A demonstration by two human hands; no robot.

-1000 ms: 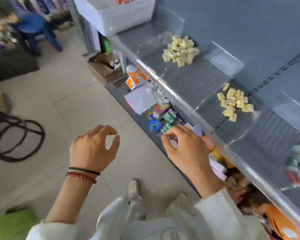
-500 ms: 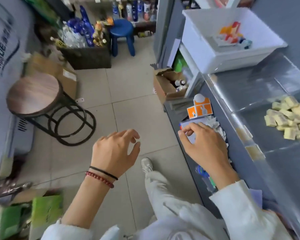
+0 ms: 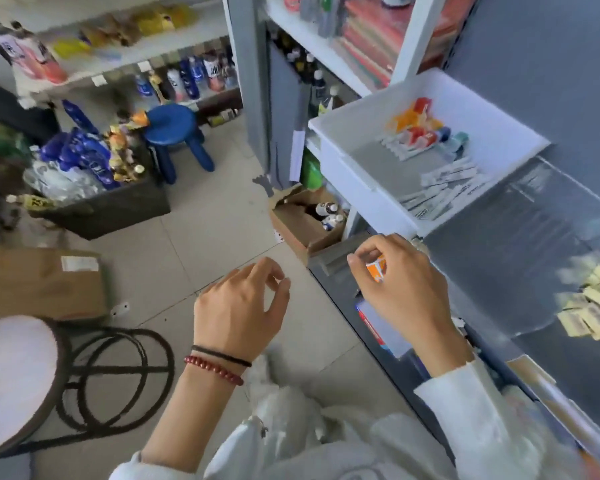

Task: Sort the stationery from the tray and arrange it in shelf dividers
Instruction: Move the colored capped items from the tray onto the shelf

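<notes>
A white tray (image 3: 361, 188) stands on the grey shelf (image 3: 499, 251) at upper right. It holds small coloured stationery pieces (image 3: 418, 128) and white wrapped strips (image 3: 444, 190). A pile of yellow pieces (image 3: 593, 306) lies in a compartment behind a clear shelf divider (image 3: 555, 188) at the right edge. My right hand (image 3: 406, 289) hovers below the tray's near corner with fingers loosely curled. An orange-and-white box (image 3: 377, 269) on the lower shelf shows under those fingers. My left hand (image 3: 239, 306) hangs over the floor, loosely curled and holding nothing.
An open cardboard box (image 3: 302, 233) with bottles sits on the floor by the shelf. A blue stool (image 3: 174, 128), a dark bin of bottles (image 3: 97, 206), a brown carton (image 3: 39, 282) and a round stool (image 3: 14, 375) stand to the left.
The view has swung left along the shelf, bringing the white tray close. My right hand has travelled from the lower-shelf goods up toward the tray's corner. My left hand keeps its pose.
</notes>
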